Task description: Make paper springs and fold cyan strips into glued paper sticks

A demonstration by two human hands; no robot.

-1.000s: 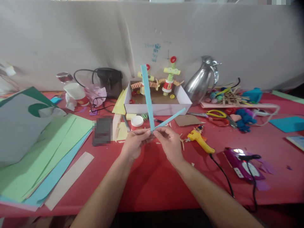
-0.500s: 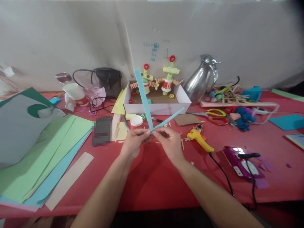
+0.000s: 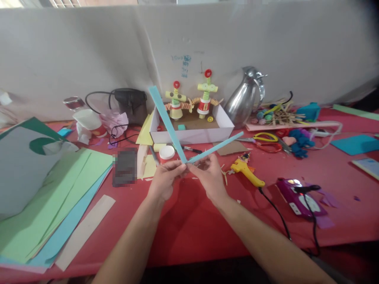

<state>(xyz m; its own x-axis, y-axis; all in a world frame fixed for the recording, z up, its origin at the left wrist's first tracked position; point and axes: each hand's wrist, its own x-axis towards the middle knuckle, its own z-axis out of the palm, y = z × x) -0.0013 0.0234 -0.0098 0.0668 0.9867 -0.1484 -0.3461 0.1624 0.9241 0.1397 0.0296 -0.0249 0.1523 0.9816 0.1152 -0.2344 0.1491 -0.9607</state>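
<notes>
Two light blue paper strips meet in a V just above the red table [image 3: 189,225]. One blue strip [image 3: 167,122] rises up and to the left; the other blue strip [image 3: 217,146] slants low to the right. My left hand [image 3: 164,180] and my right hand [image 3: 207,176] pinch them together at the point where they join, fingertips almost touching. Behind the strips stands a white box [image 3: 192,136] holding two small paper figures [image 3: 189,100].
Stacked coloured paper sheets [image 3: 50,189] fill the left. A yellow glue gun [image 3: 247,171] with a black cord, a purple device [image 3: 299,197], scissors [image 3: 266,139], a metal jug [image 3: 244,96], a black bag [image 3: 130,103] and a white-lidded pot [image 3: 166,153] lie around.
The upright strip has tipped over to the left and the other strip has swung lower to the right, widening the V. Both hands kept their pinch at the joint.
</notes>
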